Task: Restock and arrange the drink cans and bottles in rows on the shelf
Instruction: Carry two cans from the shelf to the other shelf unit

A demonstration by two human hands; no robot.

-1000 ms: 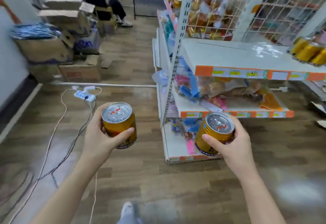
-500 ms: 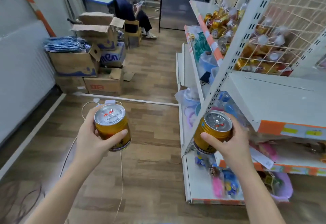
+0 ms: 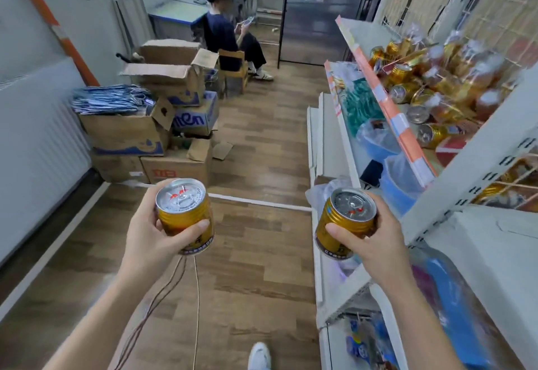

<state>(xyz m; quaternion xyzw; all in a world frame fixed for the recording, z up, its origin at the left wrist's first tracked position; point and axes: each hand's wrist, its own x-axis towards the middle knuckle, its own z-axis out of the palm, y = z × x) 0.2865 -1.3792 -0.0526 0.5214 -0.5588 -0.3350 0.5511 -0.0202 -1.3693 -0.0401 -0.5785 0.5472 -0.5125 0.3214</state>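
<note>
Both hands, left hand (image 3: 154, 235) and right hand (image 3: 375, 238), wrapped upright gold ribbed metal cans (image 3: 184, 216) (image 3: 345, 225) mid-body at lower centre, rigid, probably full and heavy.

My two forearms, the left (image 3: 96, 320) and the right (image 3: 419, 320), are bare from the bottom edge of the view up to the wrists, slim and smooth. My left grip (image 3: 151, 235) and my right grip (image 3: 375, 241) are bare hands, and the thumbnails are short and plain. Low between the arms shows the toe of one shoe (image 3: 259, 356), white and rounded; the edge of the view cuts off the rest.
</note>
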